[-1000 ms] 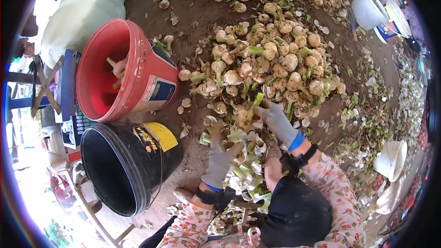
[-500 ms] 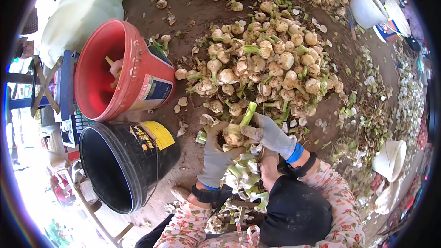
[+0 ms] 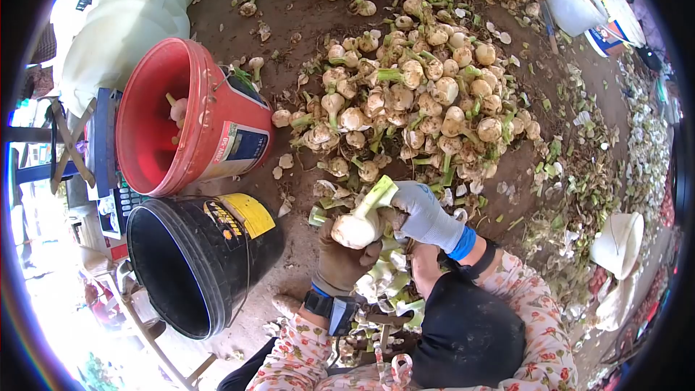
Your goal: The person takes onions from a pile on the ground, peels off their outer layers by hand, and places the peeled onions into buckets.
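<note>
My left hand, in a grey work glove with a soiled palm, is closed around the underside of a garlic bulb. The bulb shows a smooth white side, and its thick green stem points up and right. On the bulb's right, my gloved right hand has its fingers bent in against the base of the stem; its fingertips are partly hidden. Below my hands lie cut stems and peeled skins. A large heap of untrimmed garlic bulbs lies on the ground just beyond.
At left, a red bucket lies tipped with some garlic inside, beside a tilted black bucket. White buckets stand at the far right. Garlic skins and stem scraps litter the right side. A white container lies there too.
My left hand has rolled palm-up and the bulb has turned, its stem tilting further right. A clean white side now shows where rough, brownish skin faced me. My right hand stays beside it.
</note>
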`<state>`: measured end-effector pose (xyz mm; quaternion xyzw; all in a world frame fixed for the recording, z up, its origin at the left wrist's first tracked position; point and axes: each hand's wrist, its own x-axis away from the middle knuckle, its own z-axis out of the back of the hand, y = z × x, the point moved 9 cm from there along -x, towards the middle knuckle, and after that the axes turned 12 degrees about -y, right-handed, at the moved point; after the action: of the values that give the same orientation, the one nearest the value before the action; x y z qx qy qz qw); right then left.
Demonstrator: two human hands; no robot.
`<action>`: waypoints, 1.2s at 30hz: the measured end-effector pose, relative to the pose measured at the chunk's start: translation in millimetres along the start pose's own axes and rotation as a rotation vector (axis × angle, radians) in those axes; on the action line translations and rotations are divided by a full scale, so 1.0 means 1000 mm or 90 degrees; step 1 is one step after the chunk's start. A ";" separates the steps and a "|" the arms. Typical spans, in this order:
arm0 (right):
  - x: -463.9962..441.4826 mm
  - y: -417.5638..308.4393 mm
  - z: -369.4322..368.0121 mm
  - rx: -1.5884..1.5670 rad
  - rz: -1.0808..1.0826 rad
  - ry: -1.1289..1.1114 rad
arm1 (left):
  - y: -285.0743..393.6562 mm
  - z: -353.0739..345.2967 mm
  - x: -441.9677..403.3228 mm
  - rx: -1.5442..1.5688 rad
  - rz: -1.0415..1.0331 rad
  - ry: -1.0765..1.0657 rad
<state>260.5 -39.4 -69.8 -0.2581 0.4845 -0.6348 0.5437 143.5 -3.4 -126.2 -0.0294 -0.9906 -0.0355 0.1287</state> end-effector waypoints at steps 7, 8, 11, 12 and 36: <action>0.010 0.032 -0.029 -0.450 -0.283 -0.026 | 0.007 0.002 -0.002 -0.176 0.001 0.181; 0.010 0.033 -0.024 -0.430 -0.264 0.024 | 0.014 0.001 0.000 -0.278 -0.057 0.180; 0.013 0.032 -0.017 -0.325 -0.276 0.062 | 0.046 -0.029 0.011 -0.704 -0.286 0.220; 0.011 0.021 -0.015 -0.273 -0.258 0.046 | 0.046 -0.021 0.008 -0.804 -0.279 0.217; 0.028 0.034 -0.010 -0.796 -0.271 0.108 | 0.026 -0.015 0.015 -0.169 -0.005 -0.092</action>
<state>258.8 -60.4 -109.7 -0.5641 0.7411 -0.3457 0.1142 134.4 22.2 -106.7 -0.0448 -0.9840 -0.1645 0.0515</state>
